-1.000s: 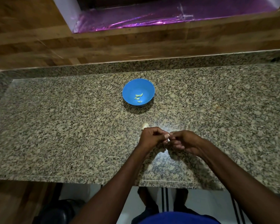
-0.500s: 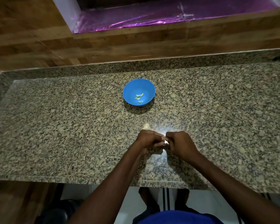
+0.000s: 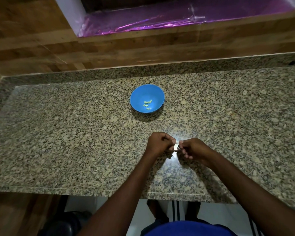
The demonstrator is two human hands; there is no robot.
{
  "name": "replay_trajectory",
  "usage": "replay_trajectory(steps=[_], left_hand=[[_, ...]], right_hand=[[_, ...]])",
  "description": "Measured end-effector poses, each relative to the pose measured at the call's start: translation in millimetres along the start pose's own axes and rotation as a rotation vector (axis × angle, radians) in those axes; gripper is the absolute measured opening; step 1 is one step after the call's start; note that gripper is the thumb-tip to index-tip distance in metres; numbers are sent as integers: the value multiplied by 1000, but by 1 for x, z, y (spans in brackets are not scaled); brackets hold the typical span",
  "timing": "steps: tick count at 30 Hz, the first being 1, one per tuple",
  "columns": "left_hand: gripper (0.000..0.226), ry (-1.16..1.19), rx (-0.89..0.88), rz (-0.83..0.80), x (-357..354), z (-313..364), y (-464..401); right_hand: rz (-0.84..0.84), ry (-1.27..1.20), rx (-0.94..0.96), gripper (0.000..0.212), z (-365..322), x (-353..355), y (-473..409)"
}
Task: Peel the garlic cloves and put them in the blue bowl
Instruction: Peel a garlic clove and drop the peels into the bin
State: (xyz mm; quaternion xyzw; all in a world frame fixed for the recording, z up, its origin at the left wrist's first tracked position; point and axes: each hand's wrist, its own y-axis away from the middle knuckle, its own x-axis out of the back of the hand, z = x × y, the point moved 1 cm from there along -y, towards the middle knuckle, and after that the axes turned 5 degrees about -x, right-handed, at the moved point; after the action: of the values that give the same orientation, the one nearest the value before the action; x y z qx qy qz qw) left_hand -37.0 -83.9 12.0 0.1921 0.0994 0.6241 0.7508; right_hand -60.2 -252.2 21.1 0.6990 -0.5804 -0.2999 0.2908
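Observation:
A blue bowl (image 3: 139,96) stands on the granite counter, a little beyond my hands, with several pale peeled garlic cloves (image 3: 147,104) in its bottom. My left hand (image 3: 159,143) and my right hand (image 3: 192,148) meet above the counter's near half, fingers curled. Between their fingertips they pinch a small whitish garlic clove (image 3: 177,144), mostly hidden by the fingers. The unpeeled garlic seen earlier beyond my left hand is hidden.
The granite counter (image 3: 75,133) stretches wide to both sides. A wooden wall (image 3: 143,45) rises behind it, with a purple foil-lined opening (image 3: 177,16) above. The counter's front edge (image 3: 92,191) runs just below my forearms.
Both hands have stayed together on the clove, shifting slightly. My left hand now covers the garlic piece that lay just beyond it.

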Motion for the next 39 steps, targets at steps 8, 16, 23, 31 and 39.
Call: replay_trajectory(steps=[8,16,23,31,39], left_hand=[[12,9,57,19,-1,4,-10],[12,-353,-167,12,-2,-7,-17],[11,-310,-248,-124,-5,0,-15],[11,-62,-19,-245,6,5,-24],[14,-68,-50,-220,2,2,-26]], right_hand=[[68,169,118,31,-2,-1,-1],[58,118,3,28,3,9,-11],[-71,-62,-107,31,3,17,-20],[-114,222,140,31,-1,25,-13],[-1,209,169,34,-8,22,-11]])
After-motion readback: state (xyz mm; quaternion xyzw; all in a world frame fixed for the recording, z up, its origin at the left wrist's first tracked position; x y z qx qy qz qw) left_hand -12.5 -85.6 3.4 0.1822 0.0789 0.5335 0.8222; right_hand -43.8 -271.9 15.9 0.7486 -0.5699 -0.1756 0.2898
